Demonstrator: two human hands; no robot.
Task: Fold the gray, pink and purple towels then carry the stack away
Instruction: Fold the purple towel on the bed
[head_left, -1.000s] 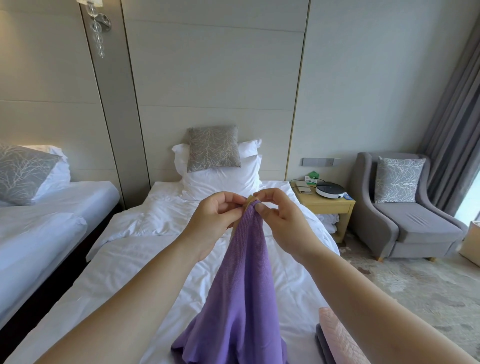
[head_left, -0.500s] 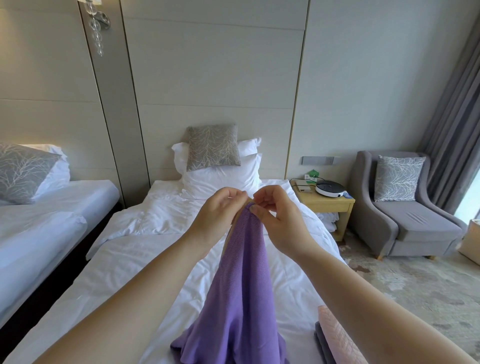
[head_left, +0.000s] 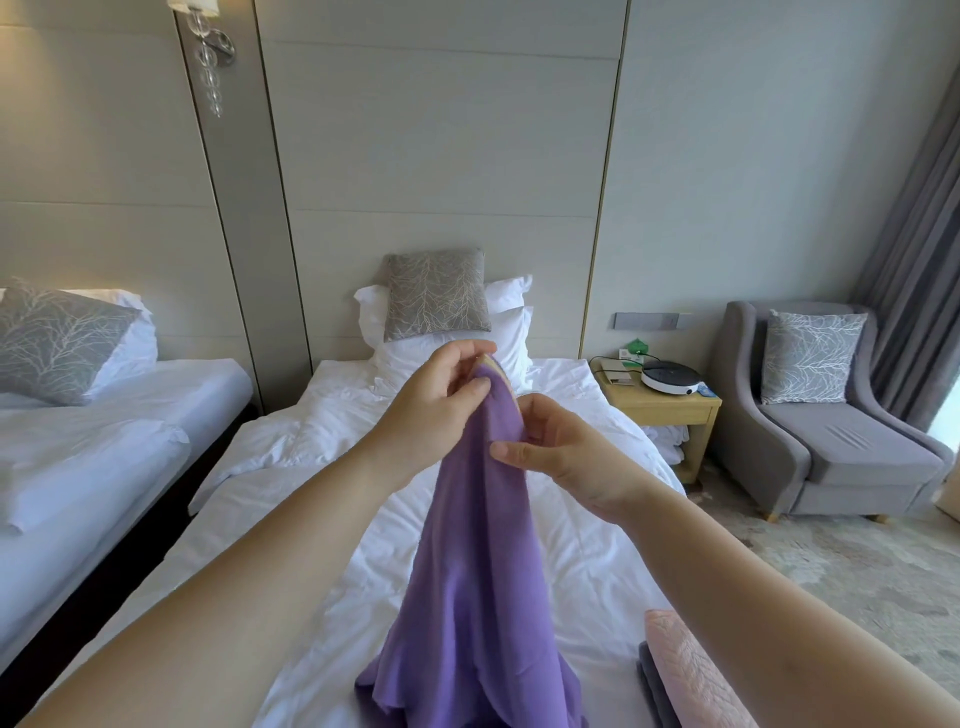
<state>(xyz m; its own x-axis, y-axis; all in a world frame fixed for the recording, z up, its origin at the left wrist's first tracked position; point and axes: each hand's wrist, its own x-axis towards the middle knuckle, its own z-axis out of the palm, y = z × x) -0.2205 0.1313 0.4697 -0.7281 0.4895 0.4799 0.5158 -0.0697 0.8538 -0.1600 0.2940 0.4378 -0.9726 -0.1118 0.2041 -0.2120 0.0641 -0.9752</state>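
The person stood at the foot of the bed with the purple towel held up in front of them. The left hand had its thumb and fingers curled in, pinching the top corner where a tan edge strip peeked out. The right hand was just below and beside it, with its thumb and fingers nipping the towel's right edge. The rest of the towel hung straight down between the forearms, and its bottom end sat bunched on the white duvet.

Down at the near right side of the bed, the pink towel lay folded on top of the gray towel, partly behind the right forearm. Past that there was a wooden nightstand with a round white gadget on it, and a gray armchair by the curtain.
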